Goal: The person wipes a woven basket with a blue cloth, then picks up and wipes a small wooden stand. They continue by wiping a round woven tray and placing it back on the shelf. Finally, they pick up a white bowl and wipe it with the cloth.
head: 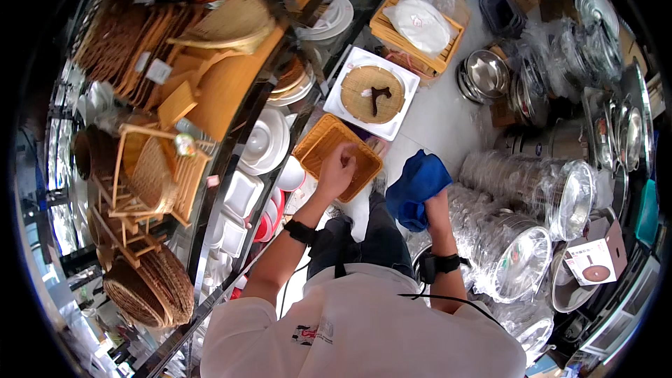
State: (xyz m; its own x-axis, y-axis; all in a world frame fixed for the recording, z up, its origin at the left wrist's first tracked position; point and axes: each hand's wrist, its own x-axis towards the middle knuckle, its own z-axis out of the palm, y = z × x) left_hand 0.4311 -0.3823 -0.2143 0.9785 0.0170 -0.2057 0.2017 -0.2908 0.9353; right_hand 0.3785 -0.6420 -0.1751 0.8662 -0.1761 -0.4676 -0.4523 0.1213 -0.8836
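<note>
A crumpled blue cloth [417,189] is bunched up in my right hand [437,212], held out over the aisle floor. My left hand [337,170], its fingers loosely curled, is over a rectangular orange-brown woven basket [315,142]. I see nothing between those fingers, and whether they touch the basket cannot be made out. Just beyond the basket is a white square tray [341,97]. On it rests a round woven bamboo tray [357,84] bearing a dark, branched wooden piece [379,97].
Shelving to the left holds wicker baskets [149,283], a small bamboo chair [184,194] and white dishes [260,142]. Ahead stands a slatted wooden crate [386,23] with a plastic-wrapped white item [420,21]. Stacks of plastic-wrapped metal pans [520,257] line the right side.
</note>
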